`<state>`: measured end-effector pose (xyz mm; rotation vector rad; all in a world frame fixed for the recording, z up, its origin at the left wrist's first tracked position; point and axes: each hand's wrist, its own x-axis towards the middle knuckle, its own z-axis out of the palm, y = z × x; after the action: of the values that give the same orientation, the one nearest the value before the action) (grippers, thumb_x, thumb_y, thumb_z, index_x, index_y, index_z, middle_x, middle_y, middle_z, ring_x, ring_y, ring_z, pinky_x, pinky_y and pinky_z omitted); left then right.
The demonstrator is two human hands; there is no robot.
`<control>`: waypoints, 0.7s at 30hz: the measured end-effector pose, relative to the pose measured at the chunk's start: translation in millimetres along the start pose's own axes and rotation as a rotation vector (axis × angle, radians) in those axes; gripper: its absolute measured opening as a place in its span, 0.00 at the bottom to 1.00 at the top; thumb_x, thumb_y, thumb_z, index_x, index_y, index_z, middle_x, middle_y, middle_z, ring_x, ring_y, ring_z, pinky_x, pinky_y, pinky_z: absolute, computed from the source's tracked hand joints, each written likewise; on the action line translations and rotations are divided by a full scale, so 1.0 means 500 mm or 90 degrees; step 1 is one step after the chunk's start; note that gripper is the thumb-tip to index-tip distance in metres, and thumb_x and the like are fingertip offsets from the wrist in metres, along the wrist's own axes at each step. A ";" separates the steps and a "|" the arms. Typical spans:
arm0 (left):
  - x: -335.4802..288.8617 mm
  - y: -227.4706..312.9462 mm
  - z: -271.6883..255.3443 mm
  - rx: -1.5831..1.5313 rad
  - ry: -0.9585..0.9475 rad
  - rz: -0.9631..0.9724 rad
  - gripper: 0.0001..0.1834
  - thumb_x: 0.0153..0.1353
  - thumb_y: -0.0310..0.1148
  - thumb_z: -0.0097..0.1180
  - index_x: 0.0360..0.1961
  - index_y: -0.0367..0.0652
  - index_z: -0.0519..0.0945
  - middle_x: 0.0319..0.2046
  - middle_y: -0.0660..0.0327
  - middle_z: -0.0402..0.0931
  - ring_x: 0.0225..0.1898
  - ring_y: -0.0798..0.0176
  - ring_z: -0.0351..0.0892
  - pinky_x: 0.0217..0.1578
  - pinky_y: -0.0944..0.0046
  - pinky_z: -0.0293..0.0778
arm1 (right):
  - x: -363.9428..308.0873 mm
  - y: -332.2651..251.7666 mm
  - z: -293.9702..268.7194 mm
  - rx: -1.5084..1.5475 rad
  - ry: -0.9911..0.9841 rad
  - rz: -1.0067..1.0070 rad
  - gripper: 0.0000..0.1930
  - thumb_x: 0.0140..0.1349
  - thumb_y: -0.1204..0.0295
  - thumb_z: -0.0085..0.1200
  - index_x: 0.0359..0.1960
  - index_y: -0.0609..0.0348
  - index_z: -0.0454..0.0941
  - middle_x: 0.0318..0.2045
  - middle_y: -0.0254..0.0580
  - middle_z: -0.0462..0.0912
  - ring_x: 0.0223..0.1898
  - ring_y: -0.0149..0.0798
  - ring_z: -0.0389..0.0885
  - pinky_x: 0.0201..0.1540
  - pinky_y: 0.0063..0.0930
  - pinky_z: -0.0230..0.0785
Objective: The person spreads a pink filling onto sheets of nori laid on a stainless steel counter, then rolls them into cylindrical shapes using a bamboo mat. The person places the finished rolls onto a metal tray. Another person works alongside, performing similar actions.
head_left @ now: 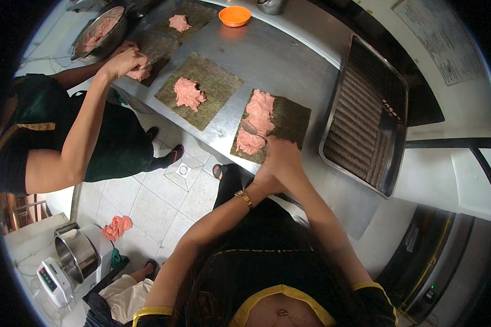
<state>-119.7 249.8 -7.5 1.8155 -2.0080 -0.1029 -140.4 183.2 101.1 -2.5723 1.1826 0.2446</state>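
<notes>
On the metal table in front of me lies a dark green seaweed sheet point(292, 117). A thick band of pink minced paste point(260, 111) covers its left side. My right hand point(285, 158) is closed around the handle of a spoon point(249, 127), whose bowl presses into the paste. My left hand point(264, 179), below a gold watch on the wrist, is by the sheet's near edge, against the right hand. Its fingers are mostly hidden. To the left, another seaweed sheet point(215, 82) carries an unspread lump of paste point(189, 95).
At the left, a co-worker's hands point(126, 62) handle paste on another sheet, beside a metal bowl point(121, 32) of paste. An orange bowl point(234, 16) stands on the far side of the table point(281, 65). At right, a metal tray point(360, 181) holds dark rolls point(360, 120).
</notes>
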 end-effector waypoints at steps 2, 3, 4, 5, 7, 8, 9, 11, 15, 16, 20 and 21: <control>-0.002 0.001 0.013 0.014 -0.056 0.010 0.36 0.60 0.52 0.45 0.63 0.38 0.66 0.66 0.46 0.60 0.69 0.44 0.52 0.69 0.42 0.40 | 0.004 0.025 -0.047 0.043 0.003 -0.024 0.11 0.63 0.69 0.43 0.38 0.61 0.78 0.33 0.57 0.83 0.40 0.56 0.83 0.42 0.50 0.75; 0.002 0.004 0.002 -0.007 -0.065 0.000 0.35 0.61 0.51 0.45 0.63 0.38 0.67 0.65 0.46 0.61 0.69 0.43 0.52 0.69 0.42 0.41 | 0.003 0.040 -0.063 0.049 0.047 -0.034 0.11 0.63 0.69 0.44 0.37 0.61 0.77 0.31 0.57 0.82 0.37 0.57 0.83 0.39 0.51 0.75; 0.004 0.005 -0.011 -0.028 -0.073 -0.010 0.35 0.61 0.51 0.46 0.63 0.38 0.67 0.64 0.45 0.62 0.69 0.43 0.53 0.69 0.43 0.41 | 0.006 0.052 -0.072 0.055 0.092 -0.044 0.10 0.63 0.70 0.45 0.36 0.61 0.77 0.30 0.56 0.82 0.34 0.58 0.82 0.37 0.51 0.74; 0.006 0.006 -0.021 -0.046 -0.083 -0.019 0.34 0.61 0.50 0.46 0.63 0.38 0.67 0.63 0.45 0.63 0.69 0.43 0.53 0.69 0.43 0.42 | 0.018 0.060 -0.077 0.050 0.124 -0.026 0.10 0.64 0.69 0.45 0.35 0.62 0.77 0.27 0.56 0.81 0.33 0.59 0.82 0.36 0.51 0.74; 0.008 0.012 -0.023 -0.045 -0.082 -0.032 0.33 0.61 0.50 0.46 0.62 0.38 0.68 0.61 0.45 0.66 0.68 0.43 0.56 0.69 0.44 0.42 | 0.046 0.066 -0.079 0.017 0.094 -0.012 0.09 0.63 0.70 0.46 0.36 0.62 0.77 0.28 0.56 0.82 0.33 0.58 0.82 0.36 0.50 0.75; 0.007 0.011 -0.025 -0.043 -0.082 -0.041 0.33 0.61 0.50 0.46 0.62 0.39 0.68 0.60 0.45 0.67 0.67 0.43 0.57 0.69 0.45 0.43 | 0.054 0.065 -0.077 0.001 0.078 -0.006 0.09 0.62 0.70 0.46 0.36 0.62 0.77 0.28 0.56 0.82 0.33 0.58 0.82 0.36 0.50 0.75; 0.007 0.010 -0.027 -0.045 -0.097 -0.032 0.32 0.61 0.49 0.46 0.62 0.39 0.69 0.60 0.45 0.68 0.67 0.44 0.57 0.69 0.45 0.43 | 0.054 0.061 -0.065 -0.013 0.073 -0.028 0.09 0.61 0.71 0.47 0.36 0.62 0.77 0.29 0.55 0.83 0.33 0.57 0.83 0.37 0.50 0.75; 0.003 0.008 -0.027 -0.050 -0.130 -0.016 0.32 0.61 0.49 0.46 0.61 0.39 0.69 0.59 0.46 0.69 0.66 0.45 0.59 0.69 0.45 0.43 | 0.041 0.038 -0.036 -0.041 0.061 -0.073 0.09 0.59 0.71 0.48 0.36 0.62 0.77 0.31 0.55 0.83 0.34 0.56 0.83 0.37 0.50 0.75; -0.004 0.000 0.000 -0.064 -0.073 -0.004 0.32 0.60 0.49 0.47 0.60 0.39 0.70 0.60 0.47 0.69 0.66 0.46 0.59 0.69 0.45 0.43 | 0.019 -0.001 -0.045 -0.055 0.008 -0.071 0.07 0.57 0.72 0.50 0.33 0.61 0.78 0.33 0.53 0.83 0.35 0.54 0.84 0.37 0.47 0.76; -0.002 0.002 -0.001 -0.034 -0.085 -0.001 0.32 0.60 0.49 0.47 0.60 0.39 0.70 0.60 0.47 0.68 0.66 0.46 0.59 0.69 0.45 0.43 | 0.013 0.006 -0.058 -0.061 0.030 -0.089 0.07 0.57 0.72 0.51 0.33 0.61 0.79 0.32 0.52 0.83 0.35 0.53 0.84 0.37 0.47 0.76; 0.002 0.007 -0.018 -0.044 -0.014 -0.013 0.29 0.62 0.50 0.46 0.57 0.39 0.73 0.58 0.45 0.70 0.64 0.42 0.62 0.68 0.42 0.45 | 0.010 0.051 -0.112 -0.076 0.100 -0.190 0.06 0.57 0.72 0.51 0.31 0.60 0.79 0.31 0.49 0.81 0.33 0.52 0.83 0.35 0.45 0.76; 0.003 0.008 -0.019 -0.047 -0.012 -0.016 0.29 0.62 0.50 0.46 0.56 0.39 0.73 0.57 0.44 0.70 0.64 0.42 0.62 0.68 0.42 0.45 | 0.024 0.072 -0.097 -0.108 0.111 -0.214 0.06 0.59 0.71 0.51 0.31 0.59 0.79 0.30 0.48 0.80 0.33 0.51 0.82 0.34 0.45 0.75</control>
<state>-120.3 251.1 2.7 1.8007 -1.9673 -0.2006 -158.8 135.9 136.0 -2.9381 0.7893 0.0471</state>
